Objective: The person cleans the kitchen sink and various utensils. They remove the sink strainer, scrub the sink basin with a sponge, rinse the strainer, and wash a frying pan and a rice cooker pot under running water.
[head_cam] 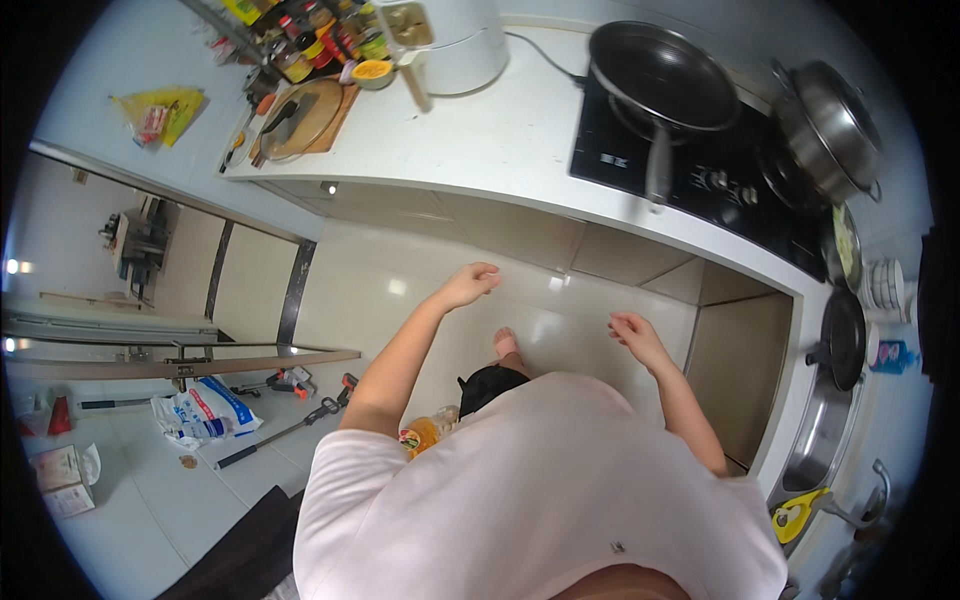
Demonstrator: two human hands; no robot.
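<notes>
My left hand (471, 284) hangs in the air above the tiled floor (360, 277), its fingers loosely bent and nothing in them. Farther right, my right hand (637, 337) is also free, with fingers slightly curled near the lower cabinet doors (739, 360). Neither hand touches the white counter (487, 139). Beyond it, a dark frying pan (664, 75) rests on the black cooktop (622, 161), its handle pointing towards me. A steel pot (821, 131) with a lid stands at the cooktop's right side.
A white air fryer (457, 56) stands beside several sauce bottles (315, 45). Left of it, a glass lid (304, 124) lies on a wooden board (341, 127). At right are a small black pan (844, 337) and a sink (814, 442). A door (262, 360) stands at left.
</notes>
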